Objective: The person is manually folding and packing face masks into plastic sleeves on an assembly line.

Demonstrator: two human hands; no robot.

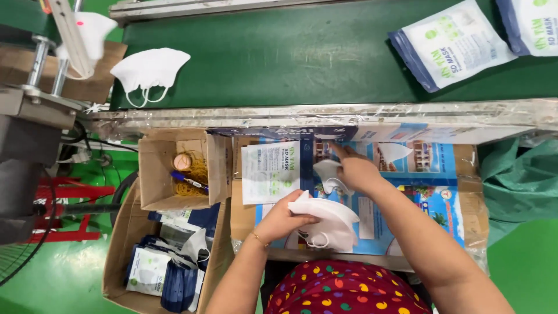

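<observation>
The left hand (285,218) is gripping a stack of white masks (328,224) over the printed board (442,174), while the right hand (356,170) is pinching a single mask (326,172); squaring edges before stacking seems wise

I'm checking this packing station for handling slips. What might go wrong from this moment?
The left hand holds a loose stack of white masks near the table's front edge, so some may slide off. The right hand pinches a single mask by its rim; it may crease or drop. Another mask lies alone on the green belt.
</observation>
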